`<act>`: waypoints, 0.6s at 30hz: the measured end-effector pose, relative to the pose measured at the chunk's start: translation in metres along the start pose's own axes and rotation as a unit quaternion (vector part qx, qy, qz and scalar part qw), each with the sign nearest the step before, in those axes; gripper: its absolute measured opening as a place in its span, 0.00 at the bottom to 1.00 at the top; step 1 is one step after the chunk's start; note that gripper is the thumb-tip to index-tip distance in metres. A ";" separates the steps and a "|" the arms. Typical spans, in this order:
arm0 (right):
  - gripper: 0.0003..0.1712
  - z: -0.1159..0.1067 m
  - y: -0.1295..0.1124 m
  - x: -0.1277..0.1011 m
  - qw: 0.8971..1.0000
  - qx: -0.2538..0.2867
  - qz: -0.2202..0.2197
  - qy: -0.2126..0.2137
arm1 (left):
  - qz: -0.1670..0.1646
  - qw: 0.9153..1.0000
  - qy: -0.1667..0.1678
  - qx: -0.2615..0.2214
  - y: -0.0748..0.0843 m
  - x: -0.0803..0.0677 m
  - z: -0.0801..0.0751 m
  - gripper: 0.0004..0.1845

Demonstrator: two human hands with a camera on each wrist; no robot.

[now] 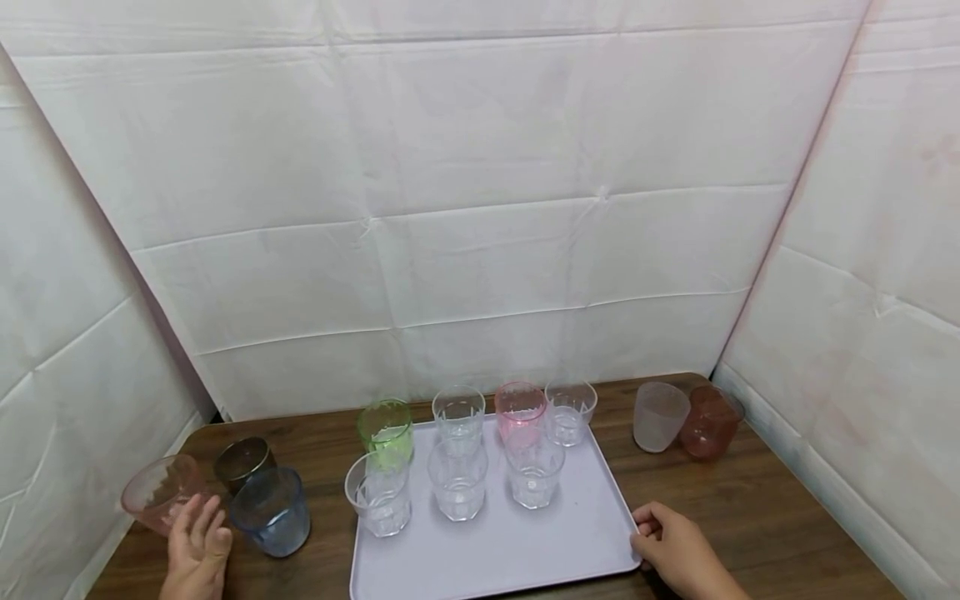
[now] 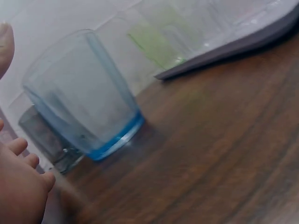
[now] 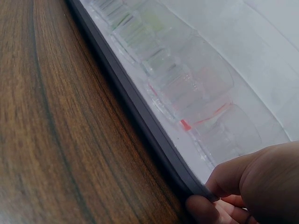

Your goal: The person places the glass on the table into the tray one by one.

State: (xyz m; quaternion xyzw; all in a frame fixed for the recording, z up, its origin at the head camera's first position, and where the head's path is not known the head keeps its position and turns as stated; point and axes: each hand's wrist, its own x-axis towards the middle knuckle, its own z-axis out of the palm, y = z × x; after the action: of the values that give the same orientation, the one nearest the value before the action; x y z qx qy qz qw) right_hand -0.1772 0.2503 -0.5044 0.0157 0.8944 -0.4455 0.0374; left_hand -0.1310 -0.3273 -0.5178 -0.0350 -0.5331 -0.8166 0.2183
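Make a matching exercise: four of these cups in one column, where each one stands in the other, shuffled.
Things:
1. green cup
2. blue cup
3. frosted white cup
4. pink cup

Places:
A. on the table, right of the tray
B. tray's back row, leftmost
C. on the table, beside the left hand
D. tray's back row, between two clear cups

Pairs: 1-B, 2-C, 3-A, 4-D

The surface (image 1: 750,508) under the fingers is dark wood grain with a smooth, faintly satin look, and the tray (image 1: 525,558) pinched at its corner by the right hand (image 1: 678,554) looks like matt pale-lilac plastic with a smooth rounded rim. The blue tumbler (image 1: 272,510) just beside the left hand (image 1: 197,554) is clear, tinted and glossy with a thicker base, whether glass or plastic I cannot tell. The backdrop (image 1: 480,208) well beyond the fingers is white creased cloth, matt.
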 end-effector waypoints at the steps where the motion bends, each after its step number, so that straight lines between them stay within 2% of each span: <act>1: 0.10 0.000 0.000 0.000 1.000 -0.002 0.001 0.000 | -0.004 1.000 -0.009 0.007 -0.003 0.000 0.001 0.25; 6: 0.10 0.000 0.001 -0.001 1.000 -0.003 -0.003 0.000 | -0.001 0.998 -0.066 0.002 -0.011 0.002 0.006 0.29; 12: 0.10 -0.001 -0.001 -0.001 1.000 -0.005 0.000 0.004 | -0.008 0.993 -0.110 0.046 -0.012 0.002 0.014 0.35; 15: 0.10 -0.001 0.000 0.000 1.000 -0.008 0.000 0.004 | -0.008 0.991 -0.113 0.075 -0.012 0.002 0.020 0.40; 18: 0.10 0.000 0.001 0.000 1.000 -0.008 -0.007 0.001 | -0.027 0.989 -0.095 0.112 -0.010 0.003 0.027 0.45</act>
State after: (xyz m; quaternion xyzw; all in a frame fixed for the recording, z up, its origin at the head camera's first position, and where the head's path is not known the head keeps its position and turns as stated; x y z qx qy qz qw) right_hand -0.1773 0.2507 -0.5053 0.0097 0.8979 -0.4388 0.0332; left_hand -0.1422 -0.3009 -0.5135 -0.0735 -0.6402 -0.7505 0.1468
